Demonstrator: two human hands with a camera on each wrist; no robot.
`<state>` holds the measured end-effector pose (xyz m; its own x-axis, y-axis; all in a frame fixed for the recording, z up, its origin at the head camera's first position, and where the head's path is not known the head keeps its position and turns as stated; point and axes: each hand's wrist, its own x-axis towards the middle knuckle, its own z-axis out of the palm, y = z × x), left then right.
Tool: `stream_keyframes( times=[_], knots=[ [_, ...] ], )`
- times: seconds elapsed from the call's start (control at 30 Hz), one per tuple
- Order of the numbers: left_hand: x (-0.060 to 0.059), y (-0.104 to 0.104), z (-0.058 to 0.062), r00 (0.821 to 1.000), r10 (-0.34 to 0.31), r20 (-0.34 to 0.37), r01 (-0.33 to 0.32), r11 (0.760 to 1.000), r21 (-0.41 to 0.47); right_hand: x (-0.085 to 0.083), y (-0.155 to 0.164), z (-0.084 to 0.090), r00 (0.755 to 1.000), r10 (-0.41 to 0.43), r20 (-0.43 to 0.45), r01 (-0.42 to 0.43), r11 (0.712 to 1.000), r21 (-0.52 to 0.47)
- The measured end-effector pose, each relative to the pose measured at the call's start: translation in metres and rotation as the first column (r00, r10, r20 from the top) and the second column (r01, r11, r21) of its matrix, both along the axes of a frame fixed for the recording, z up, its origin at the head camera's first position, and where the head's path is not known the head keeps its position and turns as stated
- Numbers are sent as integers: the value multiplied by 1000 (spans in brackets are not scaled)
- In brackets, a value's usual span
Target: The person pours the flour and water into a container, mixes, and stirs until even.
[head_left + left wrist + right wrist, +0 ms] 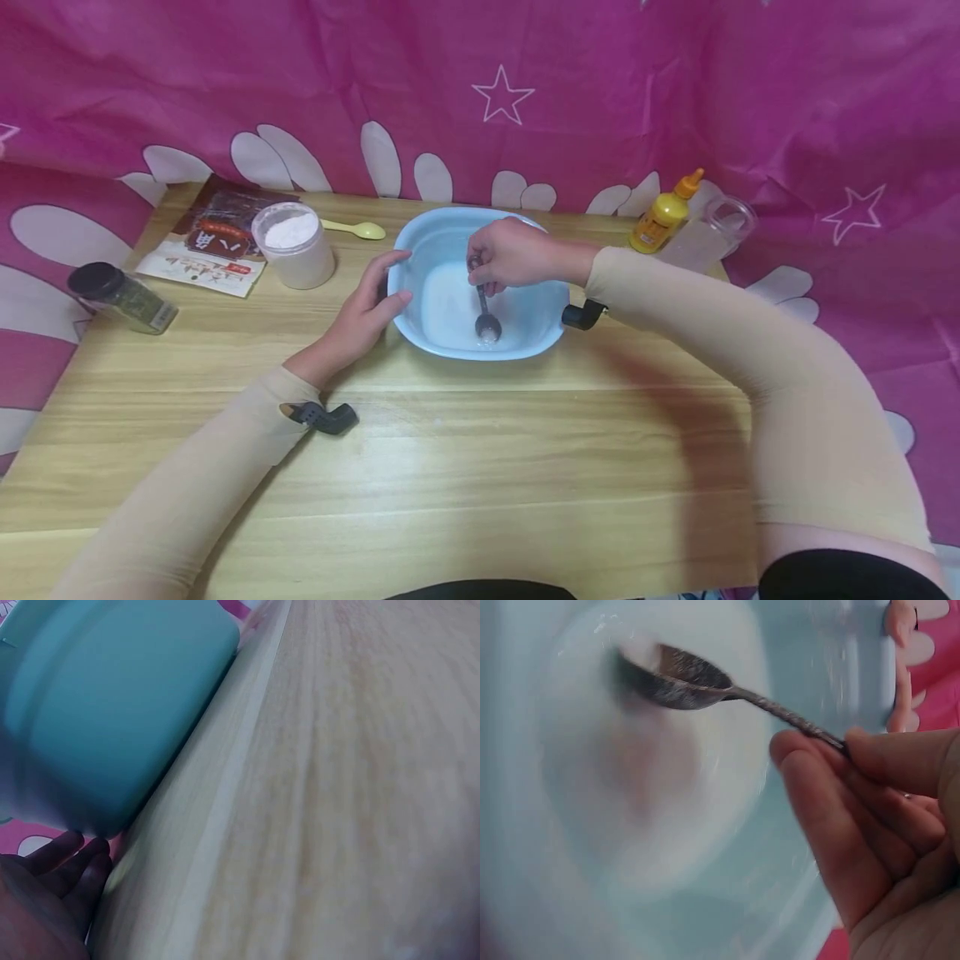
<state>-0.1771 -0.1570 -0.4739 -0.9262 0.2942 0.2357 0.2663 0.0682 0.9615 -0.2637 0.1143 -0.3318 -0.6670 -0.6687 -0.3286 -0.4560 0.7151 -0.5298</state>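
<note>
Pale-blue plastic bowl (pixel 480 287) sits mid-table (pixel 480 467), white powder inside; the right hand (pixel 513 254) pinches a metal spoon (pixel 486 321), the left hand (pixel 367 312) braces the rim with relaxed fingers. Slow strokes along the bottom should prevent spills.

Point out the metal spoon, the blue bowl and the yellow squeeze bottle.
metal spoon (pixel 676 679): right wrist view, on its bowl.
blue bowl (pixel 420 237): head view, on its bare inner wall.
yellow squeeze bottle (pixel 658 221): head view, on its body.
</note>
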Motion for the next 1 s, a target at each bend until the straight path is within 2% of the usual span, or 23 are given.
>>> stream_keyframes(
  times=[0.13, 0.27, 0.4, 0.53, 0.6, 0.7, 0.83, 0.9, 1.0],
  knots=[
    [0, -1, 0, 1000, -4, 3, 4, 1000, 5, -1, -14, -7, 1000, 1, -23, -3, 995, -97],
    [1, -1, 0, 1000, -3, -2, 3, 1000, 0, -11, -21, -9, 991, -92, -100, 77, 987, -142],
    [1, -1, 0, 1000, 1, -2, -1, 1000, -16, -22, -14, -7, 962, -205, -181, 185, 975, -123],
    [1, -1, 1, 1000, 6, 6, -5, 999, -34, -26, -1, -3, 941, -238, -242, 230, 971, -58],
    [1, -1, 2, 1000, 7, 10, -6, 999, -39, -25, 6, 0, 945, -231, -231, 231, 973, -24],
    [1, -1, 3, 1000, 8, 13, -7, 999, -46, -21, 11, 1, 967, -211, -145, 213, 977, 1],
    [1, -1, 4, 1000, 8, 10, -7, 999, -43, -14, 6, -1, 986, -163, -42, 162, 986, -25],
    [1, -1, 3, 1000, 9, 8, -9, 999, -40, -13, 2, -2, 987, -154, -34, 152, 986, -68],
    [1, -1, 2, 1000, 9, 5, -8, 999, -39, -19, -1, -5, 980, -189, -66, 179, 976, -126]
  ],
)
